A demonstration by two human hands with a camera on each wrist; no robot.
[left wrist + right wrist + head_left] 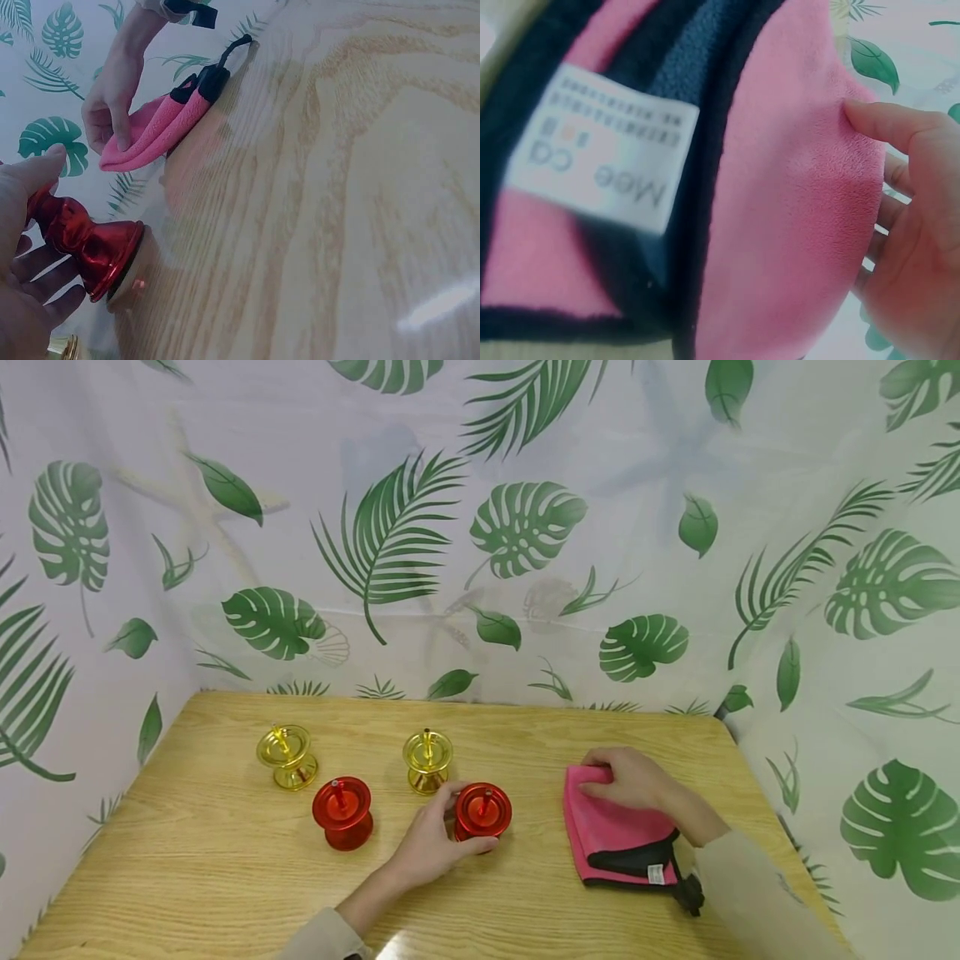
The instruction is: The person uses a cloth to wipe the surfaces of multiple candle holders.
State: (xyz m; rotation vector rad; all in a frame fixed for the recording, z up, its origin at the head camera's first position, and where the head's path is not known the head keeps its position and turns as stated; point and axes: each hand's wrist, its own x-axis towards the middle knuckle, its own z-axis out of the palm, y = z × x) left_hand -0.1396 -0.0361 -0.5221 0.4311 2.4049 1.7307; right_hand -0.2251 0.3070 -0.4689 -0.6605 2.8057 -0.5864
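My left hand (435,843) is curved around the right-hand red candle holder (483,810), thumb in front and fingers behind. In the left wrist view this glossy red candle holder (94,244) stands by the wood, its base near or on the surface; exact finger contact is partly hidden. My right hand (630,781) pinches the far edge of a folded pink cloth (615,827) between thumb and fingers. Up close, the pink cloth (787,187) has dark edging and a white label (604,150).
Another red candle holder (342,814) stands left of my left hand. Two gold candle holders, one far left (288,758) and one nearer the middle (427,762), stand behind. A black strap end (688,893) lies beside the cloth. Leaf-printed sheets (420,635) border the wooden table (187,877).
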